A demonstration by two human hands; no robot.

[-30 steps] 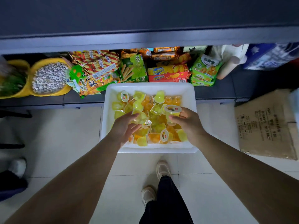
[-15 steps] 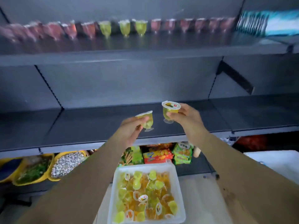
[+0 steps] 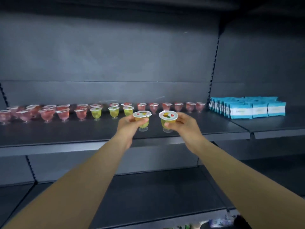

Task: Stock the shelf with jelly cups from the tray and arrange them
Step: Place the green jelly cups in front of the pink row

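Currently both arms are stretched toward the upper shelf [image 3: 214, 129], one jelly cup per hand. Left hand [image 3: 127, 125] pinches a yellow-green jelly cup [image 3: 142, 119] by its side wall, thumb across the front just under the lid. Right hand [image 3: 183, 123] grips a second yellow-green cup [image 3: 168, 120] the same way, thumb on the front, fingers curled round the back. Both cups are upright, foil lids up, clear stems pointing down. They sit side by side, close but apart. Cannot tell if the stems touch the shelf surface or hang just above it; both are over its front half.

Behind them on the same shelf: three yellow-green cups [image 3: 113, 112] standing in a short row, upright, just left of the held pair and farther back. Red jelly cups [image 3: 47, 114] fill the left stretch in roughly two rows, and more red ones [image 3: 178, 106] run along the back toward the right. All appear upright; picture is soft with blur, so lid prints are unreadable.

Right end, on the neighbouring shelf section: a block of blue-and-white packets [image 3: 247, 107] stood on edge, well apart from the cups.

Lower shelf [image 3: 148, 195] is below the arms, dark. Tray is out of frame.
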